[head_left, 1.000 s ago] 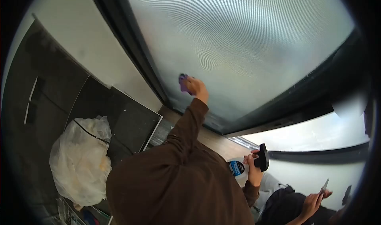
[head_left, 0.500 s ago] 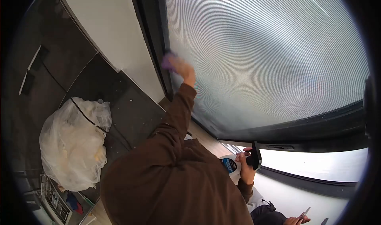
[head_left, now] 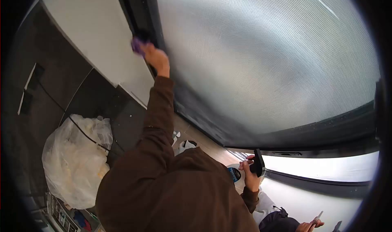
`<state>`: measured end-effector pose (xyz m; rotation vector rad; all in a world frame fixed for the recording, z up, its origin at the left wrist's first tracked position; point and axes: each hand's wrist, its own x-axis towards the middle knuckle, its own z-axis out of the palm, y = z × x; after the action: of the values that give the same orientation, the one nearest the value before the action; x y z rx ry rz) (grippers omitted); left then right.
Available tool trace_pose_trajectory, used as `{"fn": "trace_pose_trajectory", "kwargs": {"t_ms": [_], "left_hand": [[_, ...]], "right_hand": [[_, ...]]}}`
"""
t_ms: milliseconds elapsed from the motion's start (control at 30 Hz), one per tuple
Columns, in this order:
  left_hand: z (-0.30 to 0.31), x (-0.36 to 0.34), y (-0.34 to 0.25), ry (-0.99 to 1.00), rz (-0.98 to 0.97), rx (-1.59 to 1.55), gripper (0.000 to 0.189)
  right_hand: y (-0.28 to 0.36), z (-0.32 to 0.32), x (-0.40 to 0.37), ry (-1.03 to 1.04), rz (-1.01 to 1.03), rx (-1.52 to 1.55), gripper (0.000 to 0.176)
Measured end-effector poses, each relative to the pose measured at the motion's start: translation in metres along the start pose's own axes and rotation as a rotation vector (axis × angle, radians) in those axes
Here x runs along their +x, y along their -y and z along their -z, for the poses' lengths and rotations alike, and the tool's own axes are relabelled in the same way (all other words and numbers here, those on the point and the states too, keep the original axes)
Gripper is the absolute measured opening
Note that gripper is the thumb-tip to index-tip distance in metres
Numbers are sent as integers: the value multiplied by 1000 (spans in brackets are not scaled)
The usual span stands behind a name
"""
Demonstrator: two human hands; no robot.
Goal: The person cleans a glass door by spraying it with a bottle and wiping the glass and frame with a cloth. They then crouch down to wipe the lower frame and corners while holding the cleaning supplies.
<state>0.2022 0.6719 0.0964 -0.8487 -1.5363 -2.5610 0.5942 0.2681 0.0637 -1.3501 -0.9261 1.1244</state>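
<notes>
My left hand reaches far up at the end of a brown sleeve, fingers closed on a purple cloth. The cloth overlaps the dark frame along the left side of a large ribbed, translucent panel. Low on the right, my right hand is wrapped round the black head of a white spray bottle. The bottle's blue and black label shows beside my fingers, and part of its body is hidden behind my sleeve and torso. This hand is just below the panel's lower edge.
A pale wall adjoins the frame. On the dark floor at left lies a translucent plastic bag, crossed by a black cable. Another person's hands hold a thin object at lower right. A latch plate sits on the panel's lower edge.
My left hand with the purple cloth has moved up and left, from the inner edge of the frame to its outer side. My right hand and the bottle have shifted slightly left.
</notes>
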Motion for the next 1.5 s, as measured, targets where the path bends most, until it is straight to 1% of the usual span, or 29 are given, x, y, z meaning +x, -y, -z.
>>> {"fn": "trace_pose_trajectory", "kwargs": {"t_ms": [33,67,100,133,167,233,267,300,367,433,500,533,567,600,633,667,767,800,833,900,1000,1033,1100,1233,1333,1367,1500], "left_hand": [[7,-12,54,-17,111,92,46],[19,-29,57,-1,422,-114,46],[27,-41,95,4,533,-274,46],[35,-53,109,-30,690,-233,47],[38,-66,105,-63,837,-75,49],[37,-96,43,-87,1022,-34,51],[36,-112,23,-7,940,-10,52],[33,-123,7,73,852,0,53],[26,-145,-25,206,433,-131,54],[21,-163,-87,327,233,-209,56],[21,-180,-136,507,-12,-258,58],[21,-190,-146,594,-138,-289,59],[20,-201,-142,691,-278,-266,60],[18,-214,-134,786,-422,-246,60],[15,-228,-125,876,-571,-233,60],[15,-245,-112,947,-585,-235,61],[34,-269,-45,986,-715,-164,60],[39,-269,-36,1040,-677,-106,60],[43,-267,-31,1047,-664,-99,60],[41,-259,-29,1039,-639,-72,60],[35,-245,-18,1034,-667,-61,61],[35,-241,-19,1047,-655,-77,61],[35,-235,-25,1067,-629,-110,61],[36,-226,-24,1091,-683,-169,58],[37,-231,-31,1090,-684,-175,57],[37,-232,-33,1084,-671,-187,56],[35,-236,-34,1062,-636,-211,55]], "right_hand": [[-2,3,-1,9,4,-6,26],[-6,4,-1,11,5,-14,26],[-8,2,0,9,6,-18,27],[0,-2,-1,4,14,-86,28],[-3,-5,-3,-58,78,-121,28],[1,-8,-6,-78,-12,-84,31],[5,-9,-7,-93,-3,-78,32],[2,-10,-7,-94,56,-68,32],[-4,-4,-11,-115,20,-118,30],[-14,-4,-18,-208,20,-100,29],[-26,-10,-25,-310,21,-105,26],[-38,-9,-29,-347,23,-116,26],[-42,-9,-34,-383,19,-125,25],[-40,-14,-40,-421,-29,-77,24],[-38,-15,-45,-402,-112,-74,24],[-44,-16,-49,-421,-90,-96,25],[-66,-28,-63,-491,-19,-132,26],[-72,-32,-69,-517,-11,-141,26],[-71,-37,-74,-545,-40,-87,28],[-76,-44,-83,-608,-118,-26,29],[-94,-42,-93,-661,-191,62,29],[-100,-40,-95,-671,-140,23,28],[-106,-31,-99,-682,-155,-20,27],[-115,-7,-106,-731,-120,-124,26],[-103,3,-107,-824,-119,-145,27],[-103,3,-107,-861,-88,-184,28],[-108,-10,-108,-1018,-37,-195,29]]}}
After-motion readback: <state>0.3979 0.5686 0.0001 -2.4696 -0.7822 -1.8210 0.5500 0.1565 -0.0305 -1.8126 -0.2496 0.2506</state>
